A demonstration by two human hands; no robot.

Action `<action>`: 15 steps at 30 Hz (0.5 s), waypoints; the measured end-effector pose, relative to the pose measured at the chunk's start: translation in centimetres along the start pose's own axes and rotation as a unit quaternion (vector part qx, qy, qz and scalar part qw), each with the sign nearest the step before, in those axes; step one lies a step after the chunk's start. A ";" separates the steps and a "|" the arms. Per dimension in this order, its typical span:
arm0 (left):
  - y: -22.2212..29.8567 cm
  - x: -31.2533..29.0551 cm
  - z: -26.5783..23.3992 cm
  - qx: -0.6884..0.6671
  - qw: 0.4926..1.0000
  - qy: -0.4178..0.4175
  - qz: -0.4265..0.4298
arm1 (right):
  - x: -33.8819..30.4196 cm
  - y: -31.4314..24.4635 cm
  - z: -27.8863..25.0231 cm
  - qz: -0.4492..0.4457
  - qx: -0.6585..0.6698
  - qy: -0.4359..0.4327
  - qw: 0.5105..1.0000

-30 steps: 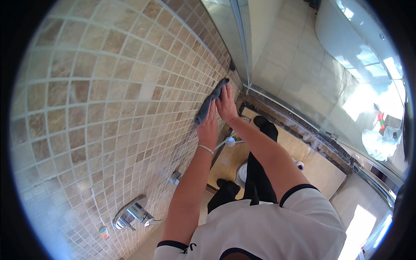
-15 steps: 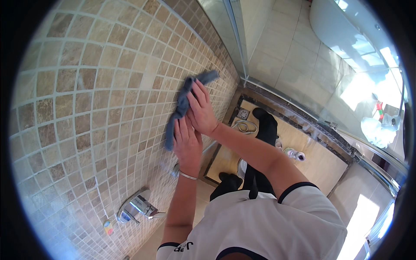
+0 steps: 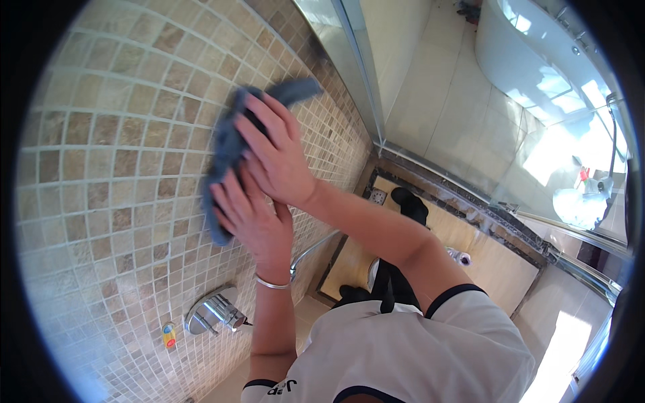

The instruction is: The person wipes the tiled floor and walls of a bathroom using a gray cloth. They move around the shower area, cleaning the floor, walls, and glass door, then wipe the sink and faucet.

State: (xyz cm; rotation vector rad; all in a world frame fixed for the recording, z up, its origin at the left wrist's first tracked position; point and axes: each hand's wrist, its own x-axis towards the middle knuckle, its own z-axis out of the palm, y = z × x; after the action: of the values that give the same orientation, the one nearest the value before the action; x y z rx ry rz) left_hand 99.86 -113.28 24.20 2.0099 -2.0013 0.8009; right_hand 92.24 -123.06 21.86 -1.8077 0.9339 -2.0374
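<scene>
"So, where was the grey-blue cloth (image 3: pixel 230 140)?"
"Against the tiled wall (image 3: pixel 127 168), farther forward than the chrome valve (image 3: pixel 213 311), its far end blurred."
"And the grip?"
"Left hand (image 3: pixel 261 228) and right hand (image 3: pixel 283 164) both lay on it, fingers stretched out rather than closed around it, the right farther forward."

Sunlight glares on the bathtub (image 3: pixel 516 64); the cloth (image 3: pixel 227 146) blurs.

The grey cloth (image 3: pixel 230 141) is blurred and the bathtub (image 3: pixel 504 64) cut off.
</scene>
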 end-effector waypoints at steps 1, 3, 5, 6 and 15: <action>0.2 1.9 -1.3 -0.005 0.999 0.052 -0.004 | 2.6 -0.8 -0.2 -0.023 0.013 -0.001 1.000; -0.2 3.5 -2.7 -0.001 0.994 0.113 0.000 | 5.8 -2.4 -0.4 -0.050 0.017 0.007 0.999; -1.3 3.8 -2.8 0.016 0.991 0.129 0.009 | 6.0 -2.7 -0.1 -0.056 0.027 0.002 0.998; -1.6 3.4 -2.7 0.015 0.993 0.112 0.015 | 4.8 -2.0 -0.1 -0.061 0.033 -0.003 0.998; 2.5 6.6 -1.4 -0.241 0.944 0.208 0.087 | 6.3 -2.9 -7.9 -0.012 0.000 0.024 1.000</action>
State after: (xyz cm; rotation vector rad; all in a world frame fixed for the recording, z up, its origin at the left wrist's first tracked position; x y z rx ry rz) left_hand 96.70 -118.45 28.08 1.2878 -1.9024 0.6199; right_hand 84.10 -122.23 28.44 -1.7859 0.9308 -2.1044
